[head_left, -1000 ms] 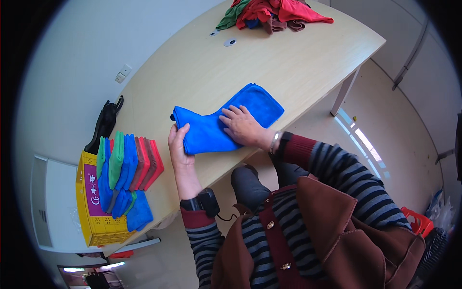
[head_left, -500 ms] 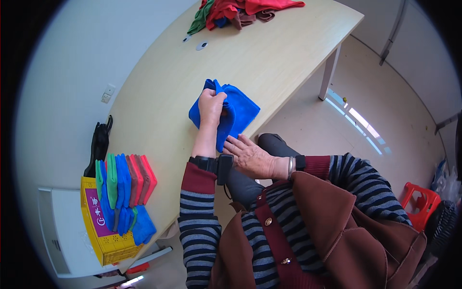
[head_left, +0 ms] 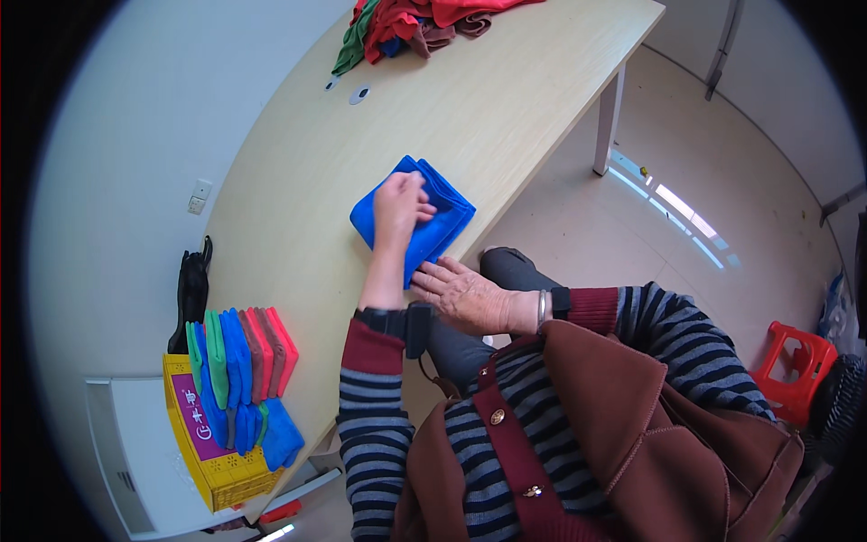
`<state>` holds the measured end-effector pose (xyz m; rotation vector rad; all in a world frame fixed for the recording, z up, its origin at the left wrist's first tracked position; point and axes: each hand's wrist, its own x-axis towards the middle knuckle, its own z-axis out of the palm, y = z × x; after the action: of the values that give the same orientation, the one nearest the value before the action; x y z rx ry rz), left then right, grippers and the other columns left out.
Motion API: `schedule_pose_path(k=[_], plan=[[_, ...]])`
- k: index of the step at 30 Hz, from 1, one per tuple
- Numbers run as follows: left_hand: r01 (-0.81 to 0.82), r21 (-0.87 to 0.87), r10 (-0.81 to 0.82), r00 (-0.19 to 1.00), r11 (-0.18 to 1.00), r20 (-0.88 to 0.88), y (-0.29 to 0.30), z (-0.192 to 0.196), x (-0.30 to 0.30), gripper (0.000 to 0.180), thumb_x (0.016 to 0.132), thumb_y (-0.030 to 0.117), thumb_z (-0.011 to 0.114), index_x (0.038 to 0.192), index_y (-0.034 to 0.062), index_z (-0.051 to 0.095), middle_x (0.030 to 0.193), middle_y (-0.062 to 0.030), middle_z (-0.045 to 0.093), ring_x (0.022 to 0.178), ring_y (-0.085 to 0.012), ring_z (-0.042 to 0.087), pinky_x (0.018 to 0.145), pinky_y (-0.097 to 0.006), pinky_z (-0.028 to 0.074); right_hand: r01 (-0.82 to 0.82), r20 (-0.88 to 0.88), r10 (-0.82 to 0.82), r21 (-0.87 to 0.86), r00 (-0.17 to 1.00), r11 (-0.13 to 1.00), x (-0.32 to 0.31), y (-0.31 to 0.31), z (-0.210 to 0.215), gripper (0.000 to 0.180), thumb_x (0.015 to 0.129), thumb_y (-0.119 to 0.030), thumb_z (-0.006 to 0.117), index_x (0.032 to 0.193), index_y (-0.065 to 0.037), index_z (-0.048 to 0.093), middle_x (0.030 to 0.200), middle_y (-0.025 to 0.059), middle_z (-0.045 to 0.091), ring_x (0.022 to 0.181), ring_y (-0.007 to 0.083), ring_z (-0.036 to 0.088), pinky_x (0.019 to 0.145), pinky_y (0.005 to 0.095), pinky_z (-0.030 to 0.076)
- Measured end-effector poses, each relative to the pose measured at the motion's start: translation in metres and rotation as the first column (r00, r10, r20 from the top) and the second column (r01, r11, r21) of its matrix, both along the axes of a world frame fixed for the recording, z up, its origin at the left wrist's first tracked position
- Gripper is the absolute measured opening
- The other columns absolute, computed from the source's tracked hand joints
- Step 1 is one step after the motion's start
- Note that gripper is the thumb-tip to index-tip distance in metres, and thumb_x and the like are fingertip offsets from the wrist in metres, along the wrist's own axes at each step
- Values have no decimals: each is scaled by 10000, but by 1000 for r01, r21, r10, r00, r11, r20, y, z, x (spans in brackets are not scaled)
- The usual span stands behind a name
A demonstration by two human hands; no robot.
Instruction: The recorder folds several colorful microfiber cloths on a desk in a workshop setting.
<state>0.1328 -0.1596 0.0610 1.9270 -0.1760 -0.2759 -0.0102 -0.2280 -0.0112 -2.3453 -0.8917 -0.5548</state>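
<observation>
A blue cloth (head_left: 442, 230), folded into a layered square, lies near the front edge of the table. Over its upper left part is my left hand (head_left: 396, 210), slightly blurred, its fingers loosely curled with small gaps between them; no fabric shows gripped in it. My right hand (head_left: 470, 296) lies flat at the cloth's near corner, fingers stretched out with their tips touching it.
Heaped cloths (head_left: 411, 27) in red, green and brown lie at the table's far end. Folded cloths (head_left: 239, 357) stand in a row in a yellow box (head_left: 212, 479) at the left. A red plastic stool (head_left: 795, 370) is on the floor at right.
The raised blue fold that my left hand gripped now lies down on the cloth, and the hand has let go. My right hand stays by the near corner. The whole view has shifted slightly.
</observation>
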Motion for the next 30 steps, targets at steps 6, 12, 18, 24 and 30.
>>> schedule_pose_path(k=[6,12,18,24,30], plan=[[-173,409,-153,744,896,650,99,-9,-7,236,928,237,562,998,14,595,965,-118,624,852,-251,631,722,-346,513,-66,-603,135,134,787,989,27,-21,70,311,802,-162,592,1087,-37,584,1159,164,536,1167,322,454,993,446,356],[-176,675,-466,599,717,651,102,-43,-14,503,920,334,549,1337,70,448,1395,-179,432,1295,-356,396,1066,-478,320,200,-148,-184,107,972,974,93,-1,33,385,880,-290,539,1173,-40,553,1234,174,502,1207,337,427,989,486,356],[-212,824,-314,852,525,419,86,-45,-23,672,934,465,474,1483,145,254,1522,-172,243,1408,-372,195,1133,-521,164,322,-16,-326,-121,945,939,121,-27,18,489,916,-364,484,1306,-70,490,1385,177,419,1313,353,346,1051,494,311],[-225,845,-291,870,485,398,76,-38,-34,680,928,508,459,1479,152,278,1525,-172,240,1410,-389,182,1118,-575,146,307,-218,-327,-121,920,944,117,-40,24,512,925,-352,490,1357,-79,458,1460,176,355,1355,370,308,1088,482,281],[-188,780,-386,784,597,485,101,-45,-65,705,886,552,505,1452,163,348,1528,-170,234,1412,-406,160,1114,-596,125,267,-122,-282,-132,951,955,111,-19,18,514,914,-340,523,1346,-68,461,1450,177,365,1326,391,343,1082,469,301]])
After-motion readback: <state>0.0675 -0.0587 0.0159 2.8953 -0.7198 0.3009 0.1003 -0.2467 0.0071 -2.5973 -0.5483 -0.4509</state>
